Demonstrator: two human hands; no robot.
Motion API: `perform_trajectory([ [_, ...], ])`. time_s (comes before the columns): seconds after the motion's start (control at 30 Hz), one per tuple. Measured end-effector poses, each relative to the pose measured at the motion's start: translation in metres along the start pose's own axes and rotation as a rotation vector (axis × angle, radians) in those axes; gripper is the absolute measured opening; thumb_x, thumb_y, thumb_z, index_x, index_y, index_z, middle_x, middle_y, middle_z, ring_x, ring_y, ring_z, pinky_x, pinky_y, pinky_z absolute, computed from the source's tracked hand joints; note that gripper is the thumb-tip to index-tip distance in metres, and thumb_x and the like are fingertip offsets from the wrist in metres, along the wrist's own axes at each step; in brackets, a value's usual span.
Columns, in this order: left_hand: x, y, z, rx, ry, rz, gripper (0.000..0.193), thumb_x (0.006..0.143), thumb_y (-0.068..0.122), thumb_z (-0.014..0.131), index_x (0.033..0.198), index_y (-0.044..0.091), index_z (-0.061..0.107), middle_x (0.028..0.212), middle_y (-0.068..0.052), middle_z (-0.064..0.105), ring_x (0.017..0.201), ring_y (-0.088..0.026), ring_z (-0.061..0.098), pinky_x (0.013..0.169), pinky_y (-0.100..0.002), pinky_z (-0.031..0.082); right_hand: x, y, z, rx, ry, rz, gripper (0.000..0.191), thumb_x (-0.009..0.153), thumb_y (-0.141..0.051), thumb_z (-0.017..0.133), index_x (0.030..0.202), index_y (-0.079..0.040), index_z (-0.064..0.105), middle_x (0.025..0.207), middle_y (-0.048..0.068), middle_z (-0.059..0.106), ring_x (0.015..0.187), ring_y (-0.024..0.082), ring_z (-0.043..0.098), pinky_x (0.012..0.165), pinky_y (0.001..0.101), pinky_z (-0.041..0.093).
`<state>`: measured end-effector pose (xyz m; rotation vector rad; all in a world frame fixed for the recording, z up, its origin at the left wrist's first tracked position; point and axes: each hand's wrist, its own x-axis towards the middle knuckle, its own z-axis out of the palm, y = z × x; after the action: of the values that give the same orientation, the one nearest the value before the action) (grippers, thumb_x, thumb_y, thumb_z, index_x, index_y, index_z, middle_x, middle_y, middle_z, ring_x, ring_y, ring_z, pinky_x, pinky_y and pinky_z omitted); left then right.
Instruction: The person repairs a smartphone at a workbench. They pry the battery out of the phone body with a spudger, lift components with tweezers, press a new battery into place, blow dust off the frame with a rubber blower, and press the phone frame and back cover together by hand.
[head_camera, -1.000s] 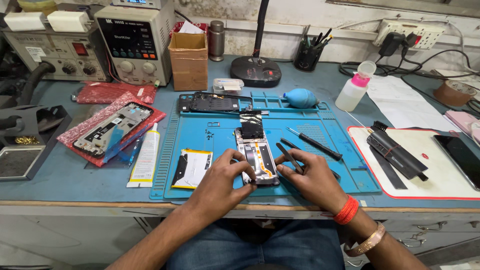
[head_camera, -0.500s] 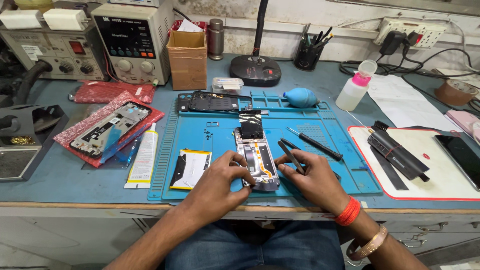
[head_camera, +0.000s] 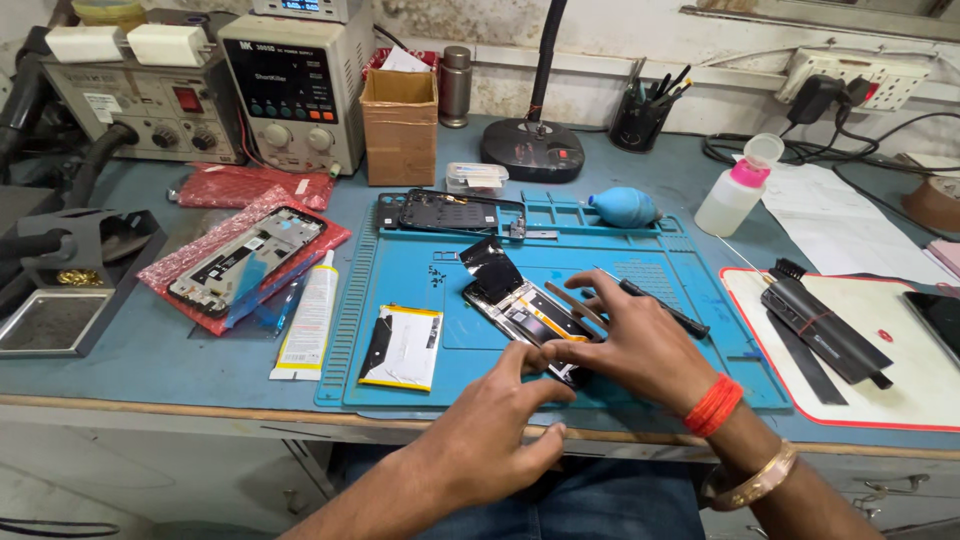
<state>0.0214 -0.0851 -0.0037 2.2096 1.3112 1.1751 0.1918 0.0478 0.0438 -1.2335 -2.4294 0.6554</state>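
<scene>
1. Opened slim rectangular smartphone with back cover off, circuit board and gold flex exposed (head_camera: 522, 312), lies tilted on the blue silicone repair mat (head_camera: 690, 275), near mat centre, top end pointing to 10 o'clock.
2. Right hand (head_camera: 635, 345) rests palm-down over the phone's lower end, at 4 o'clock of the phone; fingers (head_camera: 580, 348) spread flat and loosely extended, pressing or steadying the body, not curled round anything I can make out.
3. Left hand (head_camera: 490, 430) sits at 6 o'clock of the phone, half open; index finger and thumb stretched toward the lower edge, tips at or just short of it, contact unclear.
4. Handling, as a judgement: light, stiff, thin, fragile inside. Best taken by the long side edges of the frame, off the board and flex; smooth frame may slip.
5. Black pen-shaped screwdriver (head_camera: 662, 306) lies at 3 o'clock of the phone, just beyond the right hand's fingers.
6. White-and-yellow flat battery pack (head_camera: 403, 347) at 9 o'clock, apart.
7. Black detached phone frame (head_camera: 450, 211) at 12 o'clock on the mat's tray edge; blue rubber dust blower (head_camera: 622, 207) at 1 o'clock.
</scene>
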Motion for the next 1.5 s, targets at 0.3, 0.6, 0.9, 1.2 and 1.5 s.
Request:
perform_trajectory([
  [0.3, 0.009, -0.008, -0.031, -0.007, -0.054, -0.127, 0.019, 0.088, 0.021, 0.067, 0.099, 0.006, 0.070, 0.114, -0.014, 0.067, 0.106, -0.034, 0.070, 0.092, -0.042, 0.056, -0.007, -0.020, -0.012, -0.098, -0.110, -0.049, 0.092, 0.062, -0.045, 0.090, 0.140, -0.019, 0.049, 0.104, 0.015, 0.077, 0.094, 0.031, 0.075, 0.082, 0.0430, 0.056],
  [0.6, 0.008, -0.029, -0.096, 0.708, -0.176, -0.700, 0.086, 0.073, 0.059, 0.081, 0.138, 0.011, 0.051, 0.122, -0.020, 0.053, 0.121, -0.038, 0.049, 0.099, -0.050, 0.047, 0.001, -0.012, -0.026, -0.068, -0.312, -0.187, 0.095, 0.061, -0.032, 0.091, 0.143, -0.023, 0.044, 0.134, 0.005, 0.070, 0.101, 0.029, 0.071, 0.089, 0.0409, 0.053],
  [0.9, 0.008, -0.030, -0.090, 0.654, -0.181, -0.759, 0.089, 0.072, 0.052, 0.080, 0.140, 0.011, 0.040, 0.123, -0.024, 0.052, 0.122, -0.043, 0.050, 0.097, -0.053, 0.051, 0.014, 0.037, -0.030, 0.226, -0.139, -0.365, 0.069, 0.086, -0.028, 0.081, 0.145, -0.013, 0.048, 0.120, 0.018, 0.067, 0.111, 0.028, 0.064, 0.090, 0.0397, 0.054],
  [1.2, 0.012, -0.042, -0.092, 0.459, -0.127, -0.822, 0.103, 0.063, 0.038, 0.093, 0.143, 0.016, 0.031, 0.126, -0.030, 0.049, 0.118, -0.046, 0.055, 0.102, -0.049, 0.049, -0.002, 0.067, -0.018, 0.059, -0.047, 0.036, 0.048, 0.091, -0.020, 0.067, 0.137, -0.018, 0.052, 0.105, 0.013, 0.077, 0.084, 0.031, 0.074, 0.071, 0.0433, 0.060],
  [1.5, 0.010, -0.059, -0.125, 0.193, -0.011, -0.811, 0.109, 0.069, 0.024, 0.091, 0.157, 0.027, 0.027, 0.097, -0.021, 0.072, 0.095, -0.035, 0.074, 0.085, -0.043, 0.057, -0.006, 0.048, -0.011, -0.212, 0.138, -0.071, 0.042, 0.088, -0.013, 0.070, 0.129, -0.012, 0.060, 0.102, 0.018, 0.076, 0.093, 0.036, 0.074, 0.078, 0.0467, 0.057],
])
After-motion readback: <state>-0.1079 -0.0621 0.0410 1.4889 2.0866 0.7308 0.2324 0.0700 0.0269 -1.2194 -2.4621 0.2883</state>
